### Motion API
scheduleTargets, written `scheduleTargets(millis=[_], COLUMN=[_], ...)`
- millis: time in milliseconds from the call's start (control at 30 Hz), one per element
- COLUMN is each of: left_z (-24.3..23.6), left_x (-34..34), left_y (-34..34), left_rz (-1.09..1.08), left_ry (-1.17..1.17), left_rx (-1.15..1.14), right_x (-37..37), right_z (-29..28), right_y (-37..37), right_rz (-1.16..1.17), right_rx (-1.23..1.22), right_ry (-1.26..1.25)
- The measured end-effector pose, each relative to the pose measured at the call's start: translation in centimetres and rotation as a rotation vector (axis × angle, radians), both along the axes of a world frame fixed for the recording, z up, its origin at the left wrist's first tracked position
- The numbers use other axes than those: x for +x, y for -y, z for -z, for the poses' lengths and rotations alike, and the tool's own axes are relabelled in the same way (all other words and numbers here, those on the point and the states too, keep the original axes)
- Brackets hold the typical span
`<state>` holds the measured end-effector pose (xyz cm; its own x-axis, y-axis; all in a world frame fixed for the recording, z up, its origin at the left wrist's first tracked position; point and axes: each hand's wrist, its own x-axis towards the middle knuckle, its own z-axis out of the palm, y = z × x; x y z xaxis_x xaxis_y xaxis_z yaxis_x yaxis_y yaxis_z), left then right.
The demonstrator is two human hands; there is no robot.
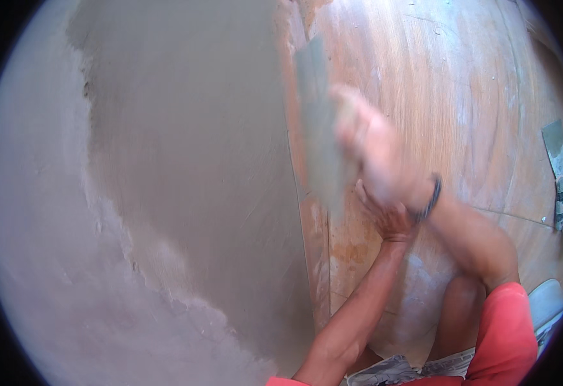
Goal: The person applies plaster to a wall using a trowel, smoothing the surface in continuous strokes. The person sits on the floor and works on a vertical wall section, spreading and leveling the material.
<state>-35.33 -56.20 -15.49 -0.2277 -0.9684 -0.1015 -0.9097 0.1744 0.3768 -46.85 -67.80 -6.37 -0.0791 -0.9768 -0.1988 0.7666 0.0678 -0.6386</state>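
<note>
My right hand [375, 145], smeared by motion, is closed on the handle of a plastering trowel [319, 122]. The trowel's long, flat grey blade stands along the edge where a smooth band of grey plaster [191, 154] meets a wood-patterned surface. Whether the blade touches the plaster, I cannot tell. Just below the right wrist, which wears a dark bracelet [431, 196], my left hand [389, 217] has its visible fingers stretched out and apart. The right wrist partly covers it, and no object shows in it.
A putty knife [555, 154] lies at the far right on the wood-patterned surface [436, 83], which carries whitish smears. Paler, dry-looking plaster [37, 212] borders the darker band on the left along a ragged edge. My bent leg [458, 315] is at the lower right.
</note>
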Motion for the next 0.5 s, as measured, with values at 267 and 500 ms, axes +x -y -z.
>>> scheduleTargets(millis=[267, 500], left_z=[0.8, 0.5], left_x=[-0.6, 0.0], left_y=[-0.6, -0.1], left_rz=[0.081, 0.088], left_ry=[0.141, 0.167], left_rx=[-0.079, -0.093], right_x=[-5.4, -4.2], right_z=[9.7, 12.2], right_y=[13.3, 20.3], right_rz=[0.419, 0.471], right_rx=[0.118, -0.002], right_ry=[0.140, -0.116])
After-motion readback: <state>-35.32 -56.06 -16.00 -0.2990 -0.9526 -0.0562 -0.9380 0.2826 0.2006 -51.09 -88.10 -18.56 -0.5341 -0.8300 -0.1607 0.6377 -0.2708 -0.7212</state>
